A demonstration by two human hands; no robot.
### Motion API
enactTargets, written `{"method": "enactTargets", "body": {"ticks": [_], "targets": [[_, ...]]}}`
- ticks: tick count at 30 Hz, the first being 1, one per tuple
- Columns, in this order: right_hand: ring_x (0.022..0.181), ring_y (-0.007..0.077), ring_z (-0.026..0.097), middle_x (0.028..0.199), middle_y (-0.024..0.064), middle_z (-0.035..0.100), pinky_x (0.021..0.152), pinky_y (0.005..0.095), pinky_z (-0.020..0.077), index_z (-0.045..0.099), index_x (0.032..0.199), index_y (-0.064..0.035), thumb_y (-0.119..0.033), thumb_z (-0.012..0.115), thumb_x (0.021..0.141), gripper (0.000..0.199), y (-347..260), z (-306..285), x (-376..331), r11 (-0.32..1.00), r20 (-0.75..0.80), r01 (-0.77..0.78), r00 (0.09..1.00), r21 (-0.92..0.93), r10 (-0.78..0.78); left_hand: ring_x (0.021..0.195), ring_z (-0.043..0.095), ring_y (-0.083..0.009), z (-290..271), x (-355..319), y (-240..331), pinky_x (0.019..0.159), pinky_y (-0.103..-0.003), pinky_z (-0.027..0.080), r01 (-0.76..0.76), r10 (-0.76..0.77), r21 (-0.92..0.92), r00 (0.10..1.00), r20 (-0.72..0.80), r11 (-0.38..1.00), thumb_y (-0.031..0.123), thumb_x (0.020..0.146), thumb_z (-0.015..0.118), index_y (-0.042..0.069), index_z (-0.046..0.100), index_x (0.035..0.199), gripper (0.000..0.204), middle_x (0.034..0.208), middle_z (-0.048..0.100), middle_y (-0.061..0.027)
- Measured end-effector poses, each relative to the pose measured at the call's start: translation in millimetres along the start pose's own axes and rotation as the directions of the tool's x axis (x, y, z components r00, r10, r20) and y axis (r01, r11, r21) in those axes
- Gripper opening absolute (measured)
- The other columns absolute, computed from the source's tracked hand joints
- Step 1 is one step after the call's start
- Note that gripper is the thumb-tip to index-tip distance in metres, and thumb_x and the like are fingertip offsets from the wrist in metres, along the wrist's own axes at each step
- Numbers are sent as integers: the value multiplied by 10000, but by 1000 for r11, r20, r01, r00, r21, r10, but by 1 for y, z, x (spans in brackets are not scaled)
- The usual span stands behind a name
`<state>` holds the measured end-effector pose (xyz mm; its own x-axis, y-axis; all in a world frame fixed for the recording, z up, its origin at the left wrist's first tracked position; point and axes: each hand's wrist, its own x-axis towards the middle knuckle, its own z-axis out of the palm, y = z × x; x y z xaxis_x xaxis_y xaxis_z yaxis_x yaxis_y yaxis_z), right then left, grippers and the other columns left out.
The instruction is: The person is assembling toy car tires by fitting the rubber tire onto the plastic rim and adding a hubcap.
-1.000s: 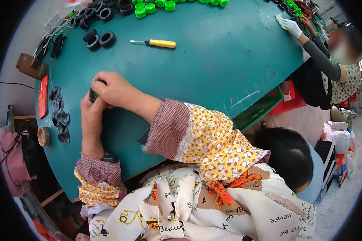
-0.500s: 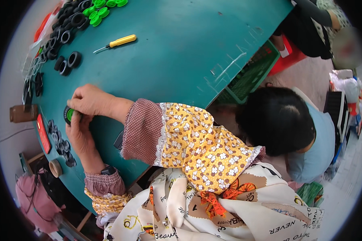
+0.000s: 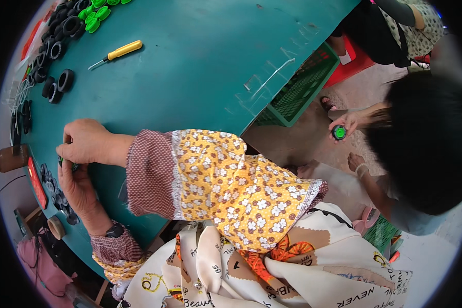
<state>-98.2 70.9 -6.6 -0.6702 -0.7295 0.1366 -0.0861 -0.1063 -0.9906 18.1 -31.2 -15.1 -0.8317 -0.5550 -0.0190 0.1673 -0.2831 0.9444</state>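
Both of my hands are closed on a small toy wheel, a black tyre with a green hub (image 3: 74, 167), over the left part of the table. My right hand (image 3: 89, 142) grips it from above, while my left hand (image 3: 78, 191) holds it from below. Fingers hide most of the wheel. Beside my left hand lie several small dark grey parts (image 3: 61, 203). Farther off are a few loose black tyres (image 3: 65, 80) and a screwdriver with a yellow handle (image 3: 124, 49).
The green table (image 3: 190, 72) carries a pile of black tyres (image 3: 72, 25) and bright green hubs (image 3: 93, 19) at the far left. A tape roll (image 3: 56, 227) sits by the left edge. At right, a co-worker's hand (image 3: 348, 124) holds another wheel near a green crate (image 3: 308, 87).
The view has shifted, so the table things appear farther left. My hands still hold the wheel, now more covered. The co-worker at right has moved, showing a hand with a wheel.
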Motion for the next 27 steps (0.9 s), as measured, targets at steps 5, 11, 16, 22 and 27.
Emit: {"method": "enactTargets", "body": {"ticks": [5,11,16,22,27], "targets": [[730,335,597,738,199,614,702,380,473,618,719,17,-269,576,691,291,3,4,-1,1000,-56,15,998,28,-13,917,564,-146,3,0,1,809,-267,455,10,-10,74,1000,1,997,108,878,475,-15,469,1105,259,1025,556,-88],[755,342,593,761,203,614,719,389,468,612,750,11,-245,569,700,265,1,4,-8,998,-64,-26,997,53,30,896,567,-140,3,-6,4,804,-261,450,49,-52,173,998,16,984,128,877,495,-19,479,1094,263,1034,561,-96],[774,345,592,790,200,615,717,394,465,609,793,0,-236,567,701,256,1,0,-7,1000,24,19,1000,5,-19,938,557,-146,-4,-3,-3,829,-267,446,41,-59,183,994,96,982,148,883,489,-27,470,1116,291,1060,554,-103],[783,319,594,826,207,608,711,362,465,591,836,24,-209,525,779,249,5,10,-3,991,5,66,998,114,-67,964,550,-163,-5,0,-6,822,-281,462,-30,24,-60,994,-108,998,97,866,504,-25,497,1097,262,1056,554,-95],[729,115,544,793,63,596,655,254,462,591,925,11,-177,523,825,224,3,-7,0,967,92,4,995,256,-28,785,606,-154,40,-10,9,701,-255,513,37,-35,74,999,-24,997,149,824,564,-30,491,1069,312,971,572,-98]]}}
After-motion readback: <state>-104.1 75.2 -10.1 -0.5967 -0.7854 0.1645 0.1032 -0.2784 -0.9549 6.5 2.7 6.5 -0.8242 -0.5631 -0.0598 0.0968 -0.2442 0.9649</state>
